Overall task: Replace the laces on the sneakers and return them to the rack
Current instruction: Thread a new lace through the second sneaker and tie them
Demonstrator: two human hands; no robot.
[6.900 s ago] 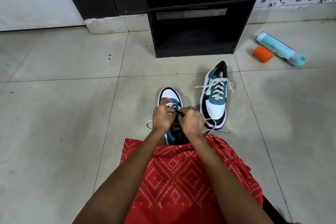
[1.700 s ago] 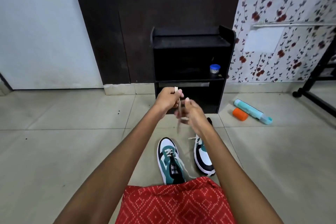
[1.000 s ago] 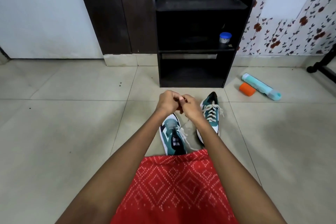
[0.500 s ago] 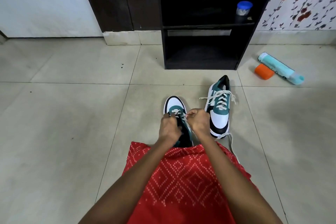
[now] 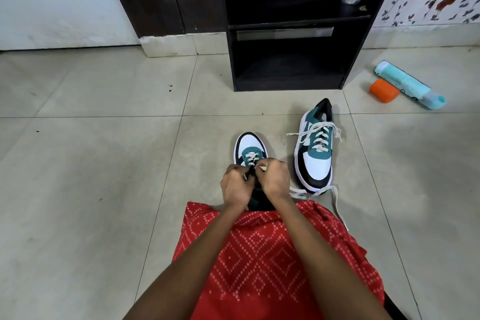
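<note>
Open floor extends left of the rack. The left hand and right hand pinch lace ends (white) atop the near sneaker.

L hand, R hand pinch lace on near sneaker; 2nd sneaker beside.

Teal-white sneaker, lace part-threaded, toe pointing away; second sneaker beside it, laced; black rack behind.
</note>
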